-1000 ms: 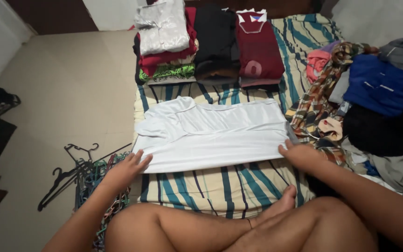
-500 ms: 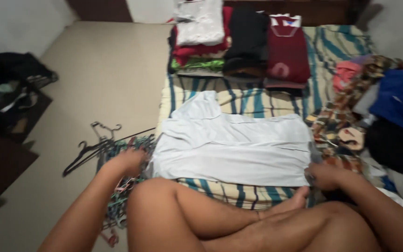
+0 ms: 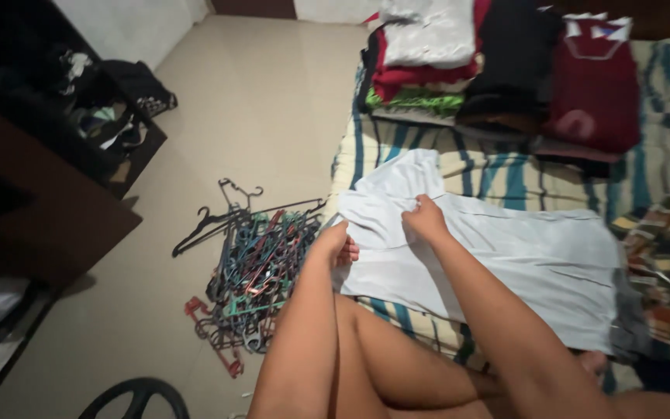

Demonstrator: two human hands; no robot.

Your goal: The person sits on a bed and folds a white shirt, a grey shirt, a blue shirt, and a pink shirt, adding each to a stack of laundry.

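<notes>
Striped bed (image 3: 505, 174) beside a tiled floor. A white shirt (image 3: 505, 256) lies flat under both hands. The right hand (image 3: 426, 219), arm crossing leftward, pinches a fold of the shirt near its sleeve. The left hand (image 3: 336, 244) grips the shirt's near edge. Left of it, hangers (image 3: 253, 268); beyond, folded clothes (image 3: 498, 62).

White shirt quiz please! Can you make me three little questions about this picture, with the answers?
1. True or false: both hands touch the white shirt.
2. What lies in a heap on the floor beside the striped mat?
3. Which hand pinches the cloth from above: A left hand, B right hand?

Key: 1 true. 2 clothes hangers. 3 B.
</notes>
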